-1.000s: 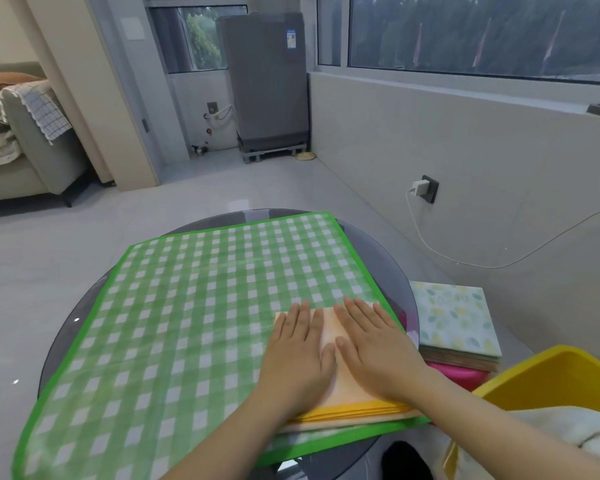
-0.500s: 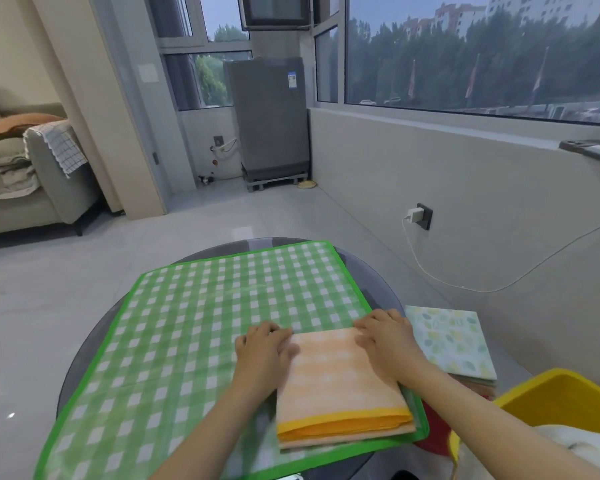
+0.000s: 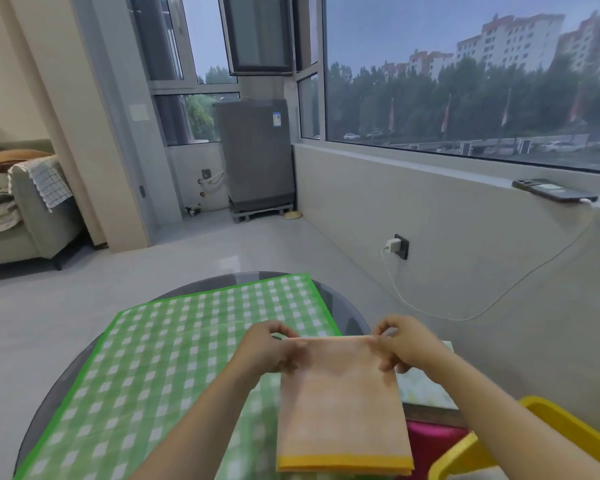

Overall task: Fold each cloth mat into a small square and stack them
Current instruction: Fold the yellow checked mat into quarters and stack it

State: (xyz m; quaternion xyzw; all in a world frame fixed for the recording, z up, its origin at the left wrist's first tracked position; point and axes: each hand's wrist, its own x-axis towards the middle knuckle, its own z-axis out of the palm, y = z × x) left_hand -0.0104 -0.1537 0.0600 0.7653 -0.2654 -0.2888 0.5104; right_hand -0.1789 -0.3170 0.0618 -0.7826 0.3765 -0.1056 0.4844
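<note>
Pinching the far corners of a folded orange mat [image 3: 340, 403], both hands hold it up over the near right part of a green checked mat [image 3: 160, 368]. The left hand [image 3: 267, 348] has its fingers curled round the mat's top left corner; the right hand [image 3: 407, 344] grips the top right corner the same way. The orange mat hangs toward the camera, its yellow-bordered edge lowest in the head view; whether that edge touches the green mat cannot be told.

The green mat lies spread flat on a round dark table [image 3: 343, 306], covering most of it. Just right of the orange mat, partly hidden by the right forearm, sits a pale leaf-print folded mat [image 3: 426, 386] on top of a stack, with a pink layer [image 3: 430, 441] showing below it. A yellow bin [image 3: 568, 431] stands at the lower right corner.

A phone [image 3: 553, 190] lies on the window ledge, its cable running down to a wall charger [image 3: 394, 244]. A grey appliance [image 3: 257, 154] stands in the far corner, and a sofa [image 3: 25, 216] at the left.
</note>
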